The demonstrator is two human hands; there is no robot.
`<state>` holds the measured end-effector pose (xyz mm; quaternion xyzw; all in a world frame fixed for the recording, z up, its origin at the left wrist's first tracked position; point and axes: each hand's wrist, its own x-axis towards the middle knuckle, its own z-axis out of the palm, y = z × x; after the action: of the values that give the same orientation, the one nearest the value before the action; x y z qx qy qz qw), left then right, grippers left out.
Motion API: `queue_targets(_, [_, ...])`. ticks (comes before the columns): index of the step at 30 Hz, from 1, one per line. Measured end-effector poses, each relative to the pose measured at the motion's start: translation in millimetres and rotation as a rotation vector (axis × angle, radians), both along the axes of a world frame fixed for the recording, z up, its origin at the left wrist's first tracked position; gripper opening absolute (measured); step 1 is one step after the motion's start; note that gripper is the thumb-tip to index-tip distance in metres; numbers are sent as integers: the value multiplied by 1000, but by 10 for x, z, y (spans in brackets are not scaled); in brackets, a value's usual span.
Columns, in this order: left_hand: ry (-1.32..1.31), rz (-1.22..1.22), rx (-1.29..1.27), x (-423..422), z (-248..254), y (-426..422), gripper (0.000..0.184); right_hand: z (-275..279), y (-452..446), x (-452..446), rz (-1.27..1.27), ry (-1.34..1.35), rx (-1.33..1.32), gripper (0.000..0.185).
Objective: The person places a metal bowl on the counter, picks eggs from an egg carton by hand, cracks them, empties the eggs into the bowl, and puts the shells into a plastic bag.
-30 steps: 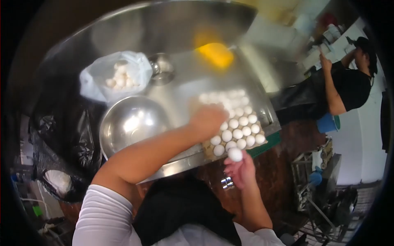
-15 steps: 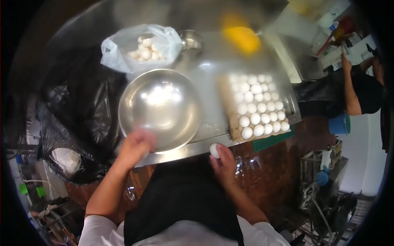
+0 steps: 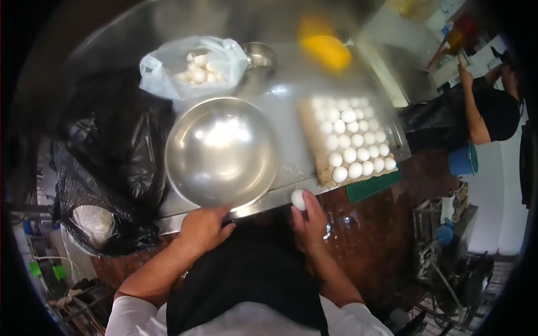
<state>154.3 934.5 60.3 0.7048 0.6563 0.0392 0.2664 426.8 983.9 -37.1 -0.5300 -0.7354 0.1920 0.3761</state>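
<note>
My right hand [image 3: 310, 221] holds a white egg [image 3: 299, 199] between thumb and fingers, just off the counter's front edge. My left hand [image 3: 206, 228] is at the near rim of a large steel bowl [image 3: 221, 151]; its thumb stands apart from the fingers, whose tips are by the rim. Whether they touch it I cannot tell. No eggs show inside the bowl, only bright reflections. To the right, a cardboard egg tray [image 3: 311, 134] carries rows of white eggs. Behind the bowl, an open white plastic bag [image 3: 154, 73] contains what look like eggshells.
A small steel container [image 3: 259, 56] stands beside the bag. Black plastic bags [image 3: 106, 162] crowd the left side. A blurred yellow object [image 3: 328, 51] lies at the back. Under the tray's front corner is a green mat [image 3: 374, 186]. A co-worker [image 3: 487, 112] stands at far right.
My left hand has drawn back from over the bowl's lower left to its near rim. My right hand still holds the egg and has shifted slightly upward.
</note>
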Motion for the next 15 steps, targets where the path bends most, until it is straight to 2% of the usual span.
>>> queue_targets(4, [0, -43, -37, 67, 54, 3, 50, -279, 26, 77, -16, 3, -42, 45])
queue_targets(7, [-117, -2, -101, 67, 153, 70, 53, -137, 97, 48, 14, -26, 12, 42])
queue_targets(8, [-177, 27, -132, 41, 188, 84, 55, -17, 88, -10, -9, 118, -103, 42])
queue_targets(11, [-411, 127, 30, -83, 129, 142, 59, 233, 129, -331, 4, 617, -408, 41])
queue_targets(14, [-767, 254, 86, -189, 45, 258, 58, 777, 379, -540, 218, 1049, -1154, 43])
queue_targets(15, [-848, 293, 78, -198, 152, 319, 55, 823, 420, -644, 287, 1013, -1233, 47])
